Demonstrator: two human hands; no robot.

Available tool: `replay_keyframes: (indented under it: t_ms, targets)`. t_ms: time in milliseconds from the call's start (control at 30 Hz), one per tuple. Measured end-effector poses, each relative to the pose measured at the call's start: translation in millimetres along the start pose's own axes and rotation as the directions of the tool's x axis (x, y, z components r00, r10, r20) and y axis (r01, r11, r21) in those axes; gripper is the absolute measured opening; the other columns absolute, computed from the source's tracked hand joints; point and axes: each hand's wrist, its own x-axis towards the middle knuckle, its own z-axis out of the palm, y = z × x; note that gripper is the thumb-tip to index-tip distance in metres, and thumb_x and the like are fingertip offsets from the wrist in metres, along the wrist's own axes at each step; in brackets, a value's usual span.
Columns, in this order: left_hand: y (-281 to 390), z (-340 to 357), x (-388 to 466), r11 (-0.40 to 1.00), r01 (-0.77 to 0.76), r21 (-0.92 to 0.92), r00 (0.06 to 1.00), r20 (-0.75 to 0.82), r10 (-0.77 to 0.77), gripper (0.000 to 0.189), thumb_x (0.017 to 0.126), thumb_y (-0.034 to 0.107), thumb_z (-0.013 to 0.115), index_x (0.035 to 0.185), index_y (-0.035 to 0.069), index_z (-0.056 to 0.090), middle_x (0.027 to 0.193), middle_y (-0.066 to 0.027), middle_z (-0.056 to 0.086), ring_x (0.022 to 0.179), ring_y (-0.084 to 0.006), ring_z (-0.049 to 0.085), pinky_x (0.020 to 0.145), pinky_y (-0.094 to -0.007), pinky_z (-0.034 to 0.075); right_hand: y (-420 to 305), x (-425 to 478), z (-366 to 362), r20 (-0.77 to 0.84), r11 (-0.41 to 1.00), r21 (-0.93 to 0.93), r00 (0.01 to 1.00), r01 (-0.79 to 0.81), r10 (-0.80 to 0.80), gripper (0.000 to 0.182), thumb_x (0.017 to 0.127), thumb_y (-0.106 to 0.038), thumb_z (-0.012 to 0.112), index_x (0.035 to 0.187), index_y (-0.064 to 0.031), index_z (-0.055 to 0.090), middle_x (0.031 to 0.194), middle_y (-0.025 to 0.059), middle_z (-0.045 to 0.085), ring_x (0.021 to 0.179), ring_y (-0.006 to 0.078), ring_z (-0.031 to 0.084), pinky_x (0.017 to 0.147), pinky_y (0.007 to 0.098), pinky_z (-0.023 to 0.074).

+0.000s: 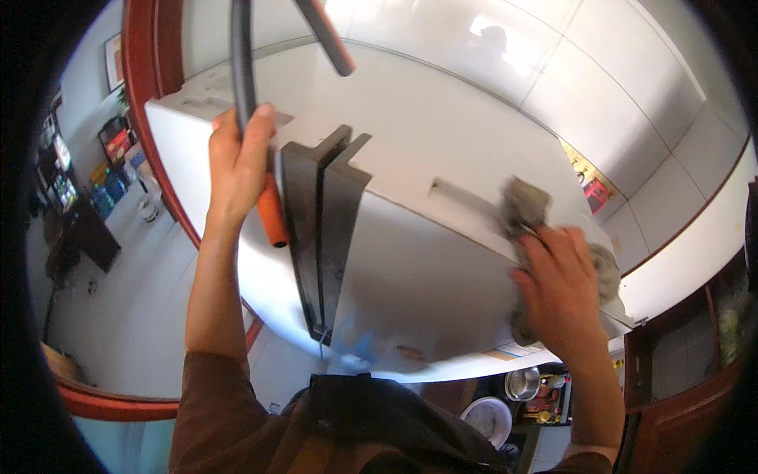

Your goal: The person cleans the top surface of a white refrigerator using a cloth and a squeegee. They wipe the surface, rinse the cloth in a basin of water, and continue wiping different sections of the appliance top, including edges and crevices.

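Observation:
My left hand (240,157) is wrapped around a tubular rail (243,65) with a black sleeve and an orange lower end. Another black-and-orange rail (328,38) juts in from the top of the view. Below and beside that hand, a pair of dark upright trim strips (320,237) runs down the front of a large white cabinet-like appliance, which looks like a refrigerator (402,112). My right hand (559,284), blurred, grips a crumpled grey cloth (527,201) at the right front edge of the white top. Parts of the cloth show on both sides of the fingers.
A white tiled wall (616,77) rises behind the appliance. At the left stands a red-brown door frame (169,53), with a room beyond it. Low on the right are a metal pot (522,383), a white basin (488,419) and a dark wood cabinet (681,379).

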Motion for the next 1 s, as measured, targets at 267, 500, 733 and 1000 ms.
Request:
replay_keyframes:
  t_ms: [267, 500, 733, 1000]
  targets:
    - [6.0, -5.1, -5.3, 0.999, 0.037, 0.022, 0.996, 0.078, -0.039, 0.037, 0.088, 0.039, 0.049, 0.077, 0.004, 0.055, 0.065, 0.0019, 0.048, 0.059, -0.0058, 0.040, 0.053, -0.0207, 0.033, -59.7, 50.8, 31.7, -0.095, 0.993, -0.116, 0.995, 0.016, -0.028, 0.042, 0.070, -0.015, 0.067, 0.107, -0.0028, 0.051, 0.103, 0.0121, 0.052, 0.095, 0.0263, 0.049, 0.077, 0.0372, 0.0410]
    - [-1.4, -7.4, 0.1, 0.999, -0.043, 0.008, 0.996, 0.075, 0.042, 0.040, 0.087, 0.041, 0.049, 0.075, 0.003, 0.054, 0.064, 0.0000, 0.045, 0.061, -0.0088, 0.040, 0.056, -0.0242, 0.034, -5.5, -45.5, 13.3, -0.102, 0.922, -0.316, 0.974, -0.223, 0.200, 0.037, 0.077, -0.013, 0.055, 0.113, -0.0066, 0.053, 0.108, 0.0142, 0.054, 0.097, 0.0319, 0.050, 0.083, 0.0460, 0.0369]
    - [4.0, -7.3, -0.3, 1.000, -0.028, 0.011, 0.999, 0.023, 0.028, 0.040, 0.086, 0.040, 0.050, 0.070, 0.004, 0.052, 0.062, -0.0004, 0.043, 0.058, -0.0093, 0.039, 0.052, -0.0249, 0.031, -60.9, 47.3, 50.2, -0.309, 0.988, -0.152, 0.949, 0.021, -0.068, 0.034, 0.078, -0.012, 0.058, 0.111, -0.0029, 0.053, 0.107, 0.0155, 0.055, 0.098, 0.0290, 0.052, 0.082, 0.0432, 0.0392]
    - [-25.5, -9.7, 15.8, 0.979, 0.076, 0.188, 0.997, 0.002, -0.077, 0.045, 0.085, 0.039, 0.049, 0.089, -0.004, 0.061, 0.083, -0.0148, 0.062, 0.078, -0.0208, 0.056, 0.072, -0.0315, 0.043, -114.9, 117.6, 71.8, -0.485, 0.996, -0.040, 0.870, 0.079, -0.089, 0.029, 0.069, -0.018, 0.055, 0.089, 0.0019, 0.057, 0.080, 0.0120, 0.051, 0.077, 0.0212, 0.045, 0.065, 0.0333, 0.0338]
